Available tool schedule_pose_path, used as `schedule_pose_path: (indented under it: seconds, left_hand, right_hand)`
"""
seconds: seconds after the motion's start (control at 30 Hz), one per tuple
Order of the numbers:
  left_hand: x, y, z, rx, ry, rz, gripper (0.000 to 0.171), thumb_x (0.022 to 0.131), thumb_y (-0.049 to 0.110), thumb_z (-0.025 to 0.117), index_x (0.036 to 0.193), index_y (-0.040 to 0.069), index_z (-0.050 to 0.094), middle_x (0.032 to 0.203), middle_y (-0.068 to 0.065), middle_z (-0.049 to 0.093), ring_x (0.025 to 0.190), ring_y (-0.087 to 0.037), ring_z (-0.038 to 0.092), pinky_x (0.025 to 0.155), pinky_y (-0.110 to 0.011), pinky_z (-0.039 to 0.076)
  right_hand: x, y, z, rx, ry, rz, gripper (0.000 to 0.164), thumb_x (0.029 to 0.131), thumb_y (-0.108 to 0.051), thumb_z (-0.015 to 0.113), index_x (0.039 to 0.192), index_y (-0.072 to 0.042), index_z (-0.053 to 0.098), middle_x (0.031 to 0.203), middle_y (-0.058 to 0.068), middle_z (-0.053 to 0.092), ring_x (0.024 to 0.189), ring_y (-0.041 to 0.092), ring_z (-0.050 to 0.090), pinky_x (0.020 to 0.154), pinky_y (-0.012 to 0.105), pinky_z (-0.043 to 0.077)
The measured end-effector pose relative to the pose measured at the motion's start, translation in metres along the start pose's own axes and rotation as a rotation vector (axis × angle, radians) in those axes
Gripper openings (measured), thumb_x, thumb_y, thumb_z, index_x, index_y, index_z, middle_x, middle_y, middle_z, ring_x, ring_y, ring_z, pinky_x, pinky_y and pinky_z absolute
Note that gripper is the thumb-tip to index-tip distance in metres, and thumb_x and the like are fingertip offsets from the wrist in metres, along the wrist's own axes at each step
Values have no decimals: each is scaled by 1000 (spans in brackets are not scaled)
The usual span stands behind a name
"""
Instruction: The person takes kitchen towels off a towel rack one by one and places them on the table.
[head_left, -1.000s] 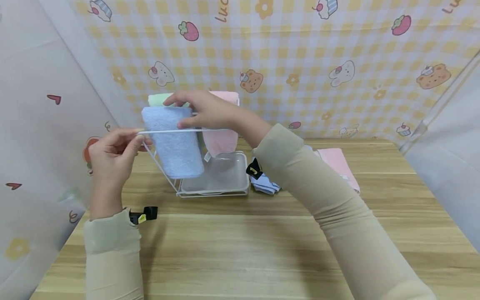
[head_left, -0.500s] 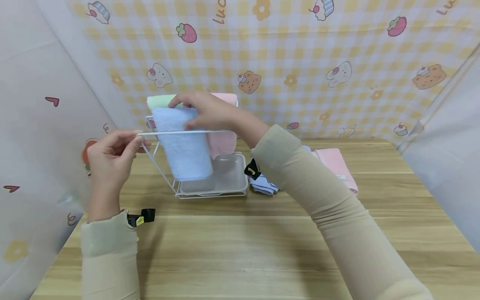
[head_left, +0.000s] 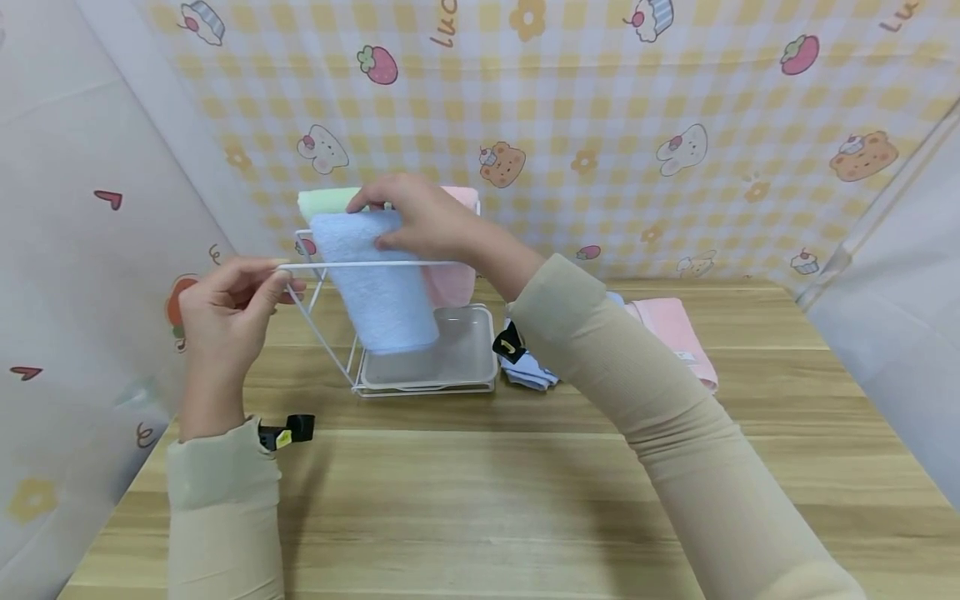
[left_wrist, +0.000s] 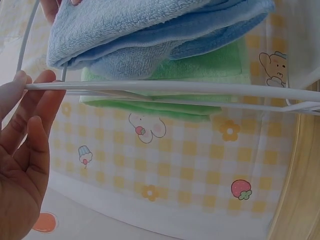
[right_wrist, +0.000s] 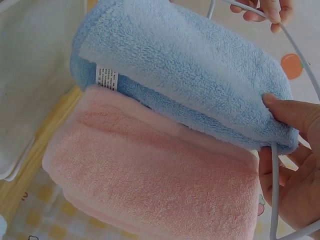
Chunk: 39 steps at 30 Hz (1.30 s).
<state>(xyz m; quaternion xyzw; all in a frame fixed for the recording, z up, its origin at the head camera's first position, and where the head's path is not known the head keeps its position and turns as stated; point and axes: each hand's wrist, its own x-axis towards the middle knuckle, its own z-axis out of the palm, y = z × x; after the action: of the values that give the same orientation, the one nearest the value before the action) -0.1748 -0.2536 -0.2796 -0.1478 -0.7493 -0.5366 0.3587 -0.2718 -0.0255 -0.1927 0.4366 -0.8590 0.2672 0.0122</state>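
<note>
A light blue towel (head_left: 386, 304) hangs folded at the upper part of a white wire rack (head_left: 321, 336). My right hand (head_left: 429, 218) pinches its top edge, thumb on the near face (right_wrist: 295, 114). With thumb and fingertips, my left hand (head_left: 231, 310) grips the rack's front left corner. Behind the blue towel, a green towel (head_left: 324, 201) and a pink towel (head_left: 455, 290) hang side by side on the rack's back part. A white label (right_wrist: 106, 78) shows on the blue towel in the right wrist view.
A grey tray (head_left: 468, 354) sits in the rack's base. To its right on the wooden table (head_left: 480, 500) lie a blue striped cloth (head_left: 529, 372) and a folded pink cloth (head_left: 678, 327), partly behind my right sleeve. A checked curtain (head_left: 570, 108) backs the table.
The blue towel has slid to the right along the rack, and my right hand has shifted slightly right with it. My left hand keeps its grip on the corner.
</note>
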Motion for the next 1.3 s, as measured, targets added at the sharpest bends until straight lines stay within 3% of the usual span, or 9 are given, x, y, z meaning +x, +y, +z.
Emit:
schedule_pose_path:
  seconds: [0.17,0.63,0.97,1.3]
  left_hand:
    - [0,0,0,-18,6,0,13,87,-8,69,98,-15,70,78,13,74,64,-2,69,62,-10,56]
    - [0,0,2,-7,5,3,13,88,-7,69,98,-15,69,79,13,73,65,0,69,63,-9,56]
    - [0,-3,0,-51,11,5,12,87,-8,69,96,-17,69,77,12,74,63,-1,69,61,-11,56]
    - [0,1,2,-39,16,26,15,88,-5,70,96,-17,69,77,9,74,63,-1,69,60,-11,56]
  right_hand:
    - [-2,0,0,0,33,-20,38,89,-7,73,127,-10,66,123,4,65,114,14,54,100,20,44]
    - [-7,0,-1,-29,67,-14,36,91,-10,72,126,-13,66,126,2,65,117,13,56,99,18,46]
    - [-9,0,-2,139,174,-51,33,90,-6,72,123,-7,68,123,6,67,111,15,57,97,19,45]
    - [-19,2,-7,133,256,-65,32,89,-8,74,121,-10,71,124,3,69,112,12,59,96,18,47]
